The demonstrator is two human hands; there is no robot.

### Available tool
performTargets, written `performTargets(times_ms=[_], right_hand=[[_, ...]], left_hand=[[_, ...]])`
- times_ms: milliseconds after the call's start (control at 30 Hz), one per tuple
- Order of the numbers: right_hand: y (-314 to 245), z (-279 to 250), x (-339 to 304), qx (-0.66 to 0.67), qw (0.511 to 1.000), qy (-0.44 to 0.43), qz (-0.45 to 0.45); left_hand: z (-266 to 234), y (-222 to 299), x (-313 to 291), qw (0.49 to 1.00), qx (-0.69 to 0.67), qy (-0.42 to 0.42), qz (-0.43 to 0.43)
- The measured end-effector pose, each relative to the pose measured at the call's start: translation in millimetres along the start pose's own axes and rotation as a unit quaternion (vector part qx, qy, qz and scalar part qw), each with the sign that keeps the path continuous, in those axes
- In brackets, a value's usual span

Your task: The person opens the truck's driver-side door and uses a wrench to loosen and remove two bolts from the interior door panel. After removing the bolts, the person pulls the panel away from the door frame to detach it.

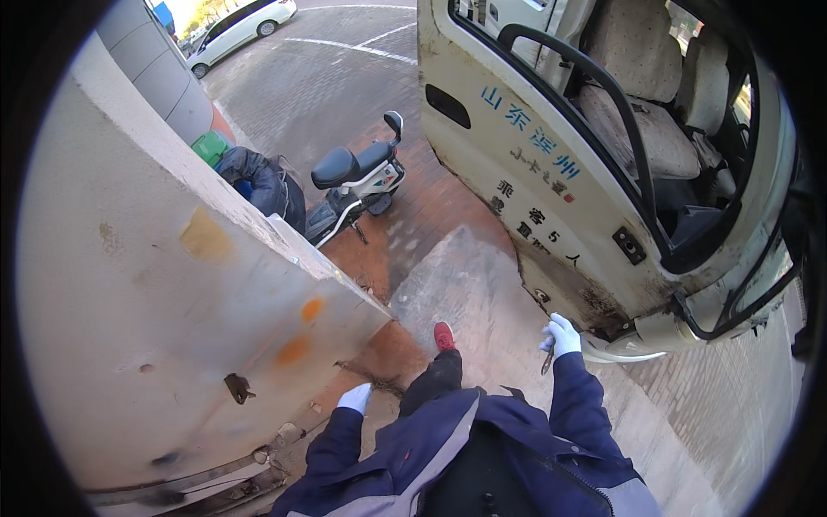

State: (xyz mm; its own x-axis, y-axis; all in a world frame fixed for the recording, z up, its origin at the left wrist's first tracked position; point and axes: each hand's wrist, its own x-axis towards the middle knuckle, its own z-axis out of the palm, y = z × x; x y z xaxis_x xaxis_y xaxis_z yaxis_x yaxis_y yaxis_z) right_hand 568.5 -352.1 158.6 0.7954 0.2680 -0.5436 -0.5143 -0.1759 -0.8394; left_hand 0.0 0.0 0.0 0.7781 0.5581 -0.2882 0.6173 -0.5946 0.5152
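My right hand (564,334), in a white glove, is closed on the handle of a small dark metal hand tool (546,361). The tool hangs downward, and its exact kind is too small to make out. This hand is close to the lower edge of a cream truck cab (594,250) on my right. Lower and to the left is my left hand (355,398), also white-gloved. It is near the edge of a pale, worn panel (172,319) with orange patches and a dark hole. Nothing shows in the left hand, whose fingers cannot be told apart.
A scooter (357,177) stands ahead on the brick paving, beside a dark cloth bundle (271,185) and a green bin (209,148). Farther off is a white car (237,36). Seats (642,129) show through the cab window. My red shoe (444,336) is on the concrete.
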Motion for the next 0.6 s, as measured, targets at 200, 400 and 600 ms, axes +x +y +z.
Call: performTargets(times_ms=[200, 400, 600], right_hand=[[-59, 56, 75, 0.082, 0.996, 0.022, 0.038], [-156, 131, 155, 0.047, 0.997, -0.062, -0.018], [-228, 238, 244, 0.008, 0.989, -0.135, -0.053]], left_hand=[[-54, 63, 211, 0.99, -0.139, 0.037, 0.009], [-166, 161, 349, 0.989, -0.145, -0.007, -0.023], [-253, 196, 447, 0.987, -0.154, 0.029, -0.031]])
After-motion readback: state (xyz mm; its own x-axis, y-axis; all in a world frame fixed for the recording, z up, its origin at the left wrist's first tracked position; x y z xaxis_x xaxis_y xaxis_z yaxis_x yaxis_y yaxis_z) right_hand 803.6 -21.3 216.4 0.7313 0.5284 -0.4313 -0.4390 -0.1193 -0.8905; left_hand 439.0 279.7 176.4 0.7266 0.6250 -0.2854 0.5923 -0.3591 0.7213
